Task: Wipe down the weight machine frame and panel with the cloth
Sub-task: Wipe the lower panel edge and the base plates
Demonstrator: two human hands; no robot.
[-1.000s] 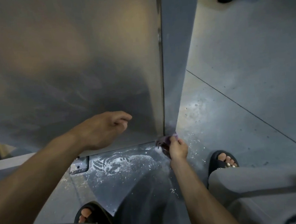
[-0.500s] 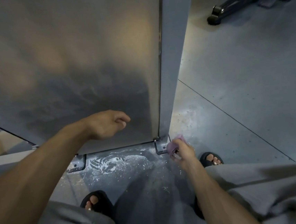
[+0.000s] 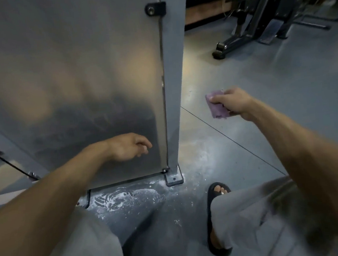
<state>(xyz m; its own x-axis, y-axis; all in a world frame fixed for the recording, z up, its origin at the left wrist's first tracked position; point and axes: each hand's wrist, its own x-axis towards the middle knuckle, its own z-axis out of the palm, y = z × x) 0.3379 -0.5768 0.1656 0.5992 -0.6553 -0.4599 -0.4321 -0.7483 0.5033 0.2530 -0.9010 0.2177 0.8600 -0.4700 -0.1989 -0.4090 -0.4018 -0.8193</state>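
Note:
The weight machine's brushed metal panel (image 3: pixel 72 75) fills the upper left, smeared with faint wipe marks low down. Its grey frame post (image 3: pixel 176 69) runs down the panel's right edge to a bolted foot plate (image 3: pixel 174 178). My right hand (image 3: pixel 234 103) grips a folded purple cloth (image 3: pixel 216 107) in the air, right of the post and clear of it. My left hand (image 3: pixel 129 148) hangs in front of the lower panel with loosely curled fingers, holding nothing.
White powder and shoe prints (image 3: pixel 125 198) cover the grey floor below the panel. My sandalled right foot (image 3: pixel 217 197) stands beside the foot plate. Another black machine base (image 3: pixel 244 38) sits at the upper right. A thin cable (image 3: pixel 4 162) runs at the left.
My right hand lifted the cloth from the post's foot up and to the right, away from the frame. The view rose and tilted up. My left hand stayed near the lower panel.

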